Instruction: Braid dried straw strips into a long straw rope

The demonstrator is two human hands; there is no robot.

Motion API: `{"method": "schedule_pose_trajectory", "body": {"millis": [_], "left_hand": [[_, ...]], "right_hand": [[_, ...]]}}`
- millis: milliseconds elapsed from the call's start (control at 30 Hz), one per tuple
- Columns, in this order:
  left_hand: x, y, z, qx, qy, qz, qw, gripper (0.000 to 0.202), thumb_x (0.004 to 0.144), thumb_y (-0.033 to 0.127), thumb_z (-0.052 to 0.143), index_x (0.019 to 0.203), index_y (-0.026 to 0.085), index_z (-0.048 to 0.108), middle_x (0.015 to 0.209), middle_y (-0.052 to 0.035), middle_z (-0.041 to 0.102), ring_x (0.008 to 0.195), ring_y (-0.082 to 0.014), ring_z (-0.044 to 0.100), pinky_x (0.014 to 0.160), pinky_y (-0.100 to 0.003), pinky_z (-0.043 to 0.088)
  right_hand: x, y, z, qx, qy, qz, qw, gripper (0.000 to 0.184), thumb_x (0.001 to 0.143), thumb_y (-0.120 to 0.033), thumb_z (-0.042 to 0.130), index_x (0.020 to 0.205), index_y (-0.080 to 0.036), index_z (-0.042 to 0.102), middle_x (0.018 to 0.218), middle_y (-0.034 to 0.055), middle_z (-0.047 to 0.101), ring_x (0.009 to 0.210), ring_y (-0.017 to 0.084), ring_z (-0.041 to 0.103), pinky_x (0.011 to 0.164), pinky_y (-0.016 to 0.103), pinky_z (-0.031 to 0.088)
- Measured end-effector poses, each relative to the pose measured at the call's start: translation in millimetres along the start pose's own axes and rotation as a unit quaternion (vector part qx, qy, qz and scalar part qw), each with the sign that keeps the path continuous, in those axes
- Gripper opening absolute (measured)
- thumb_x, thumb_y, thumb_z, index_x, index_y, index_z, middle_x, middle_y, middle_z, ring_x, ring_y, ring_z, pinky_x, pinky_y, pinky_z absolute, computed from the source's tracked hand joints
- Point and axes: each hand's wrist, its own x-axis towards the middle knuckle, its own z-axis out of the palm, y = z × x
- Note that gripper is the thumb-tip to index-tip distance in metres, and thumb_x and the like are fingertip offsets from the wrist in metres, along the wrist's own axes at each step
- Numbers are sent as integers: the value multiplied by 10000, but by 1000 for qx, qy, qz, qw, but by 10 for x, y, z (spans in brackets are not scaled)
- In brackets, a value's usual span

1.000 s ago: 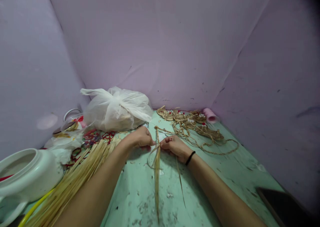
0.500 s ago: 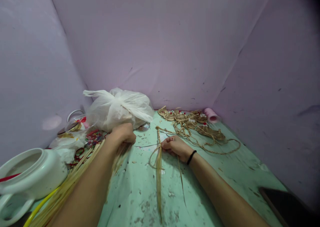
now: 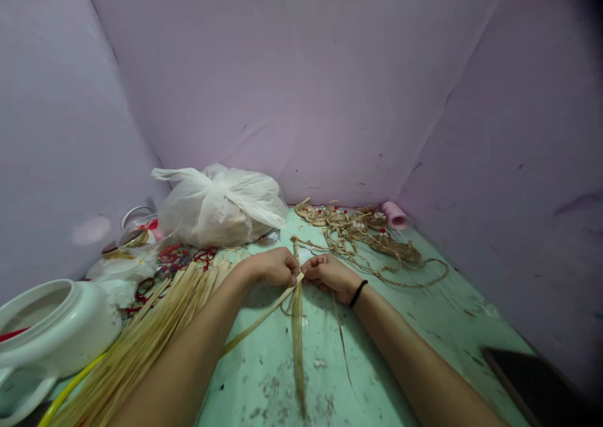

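Note:
My left hand [image 3: 279, 267] is closed on a flat, straw-coloured fibre strip [image 3: 259, 319], whose pale end meets the braid. The strip trails down towards my left forearm. Right beside it, my right hand [image 3: 330, 272] pinches the thin braid [image 3: 296, 248] at the point where its loose strands begin. A long strand [image 3: 298, 351] hangs straight down from there over the green table, and a thinner one [image 3: 343, 342] dangles below my right hand. The fingertips of both hands nearly touch and hide the join.
A bundle of fibre strips [image 3: 141, 339] lies left, beside a white pot [image 3: 70, 320]. Behind are a tied plastic bag [image 3: 221, 204] and small colourful items [image 3: 174, 257]. Braided pieces with beads [image 3: 348, 226] and a pink thread spool [image 3: 394, 215] sit back right; a dark flat object [image 3: 532, 383] lies front right.
My left hand has moved right from the strip bundle to the braid, bringing a fibre strip with it. My right hand has stayed at the braid.

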Motion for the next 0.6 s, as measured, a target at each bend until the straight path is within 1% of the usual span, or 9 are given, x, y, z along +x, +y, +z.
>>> {"method": "schedule_pose_trajectory", "body": {"millis": [67, 100, 167, 233, 300, 433, 533, 600], "left_hand": [[56, -61, 30, 24, 36, -17, 999, 65, 532, 170, 506, 473, 145, 496, 425, 58, 356, 423, -59, 281, 413, -188, 204], [76, -92, 34, 21, 45, -32, 998, 58, 535, 180, 512, 488, 145, 508, 424, 58, 363, 419, -60, 282, 409, -188, 203], [101, -141, 33, -8, 49, -55, 997, 49, 536, 193, 521, 542, 146, 531, 423, 60, 381, 406, -62, 301, 401, -184, 215], [114, -160, 34, -39, 52, -61, 996, 66, 525, 181, 528, 583, 148, 532, 417, 64, 391, 391, -62, 324, 394, -177, 231], [116, -143, 42, -53, 63, -61, 995, 75, 514, 158, 527, 589, 148, 528, 407, 62, 399, 380, -66, 346, 388, -174, 248], [93, -35, 63, -32, 92, -87, 991, 67, 528, 137, 497, 552, 129, 559, 385, 29, 428, 372, -96, 403, 382, -194, 293], [76, 33, 80, -31, 95, -95, 990, 99, 543, 130, 473, 527, 117, 571, 384, 9, 451, 373, -109, 429, 387, -204, 318], [83, 40, 95, -41, 92, -99, 990, 100, 551, 128, 469, 489, 117, 546, 374, 7, 446, 359, -100, 415, 378, -199, 306]], "right_hand": [[6, 6, -7, 4, -8, -1, 1000, 23, 559, -116, 507, 543, -115, 524, 417, -44, 463, 325, 22, 254, 347, 186, 120], [7, 7, -11, 5, -12, -2, 1000, 26, 563, -122, 510, 545, -113, 528, 424, -43, 469, 324, 21, 250, 346, 188, 115], [5, 7, -16, 7, -16, -1, 1000, 32, 565, -126, 512, 548, -111, 534, 433, -40, 476, 321, 19, 250, 345, 190, 107], [-1, 3, -19, 9, -15, 0, 1000, 33, 565, -125, 511, 554, -109, 537, 443, -36, 486, 320, 19, 250, 345, 190, 102], [-7, -3, -20, 10, -13, 1, 1000, 32, 565, -123, 511, 557, -109, 538, 438, -37, 483, 318, 19, 246, 345, 190, 99], [-11, -12, -15, 16, -18, 2, 1000, 27, 562, -118, 514, 548, -108, 534, 425, -42, 467, 318, 17, 233, 346, 191, 95], [-7, -11, -18, 16, -20, -3, 1000, 32, 567, -121, 515, 544, -108, 533, 422, -42, 463, 317, 17, 233, 345, 192, 99], [-3, -4, -25, 11, -20, -6, 1000, 38, 571, -122, 515, 539, -110, 531, 409, -47, 448, 312, 17, 224, 344, 193, 98]]}}
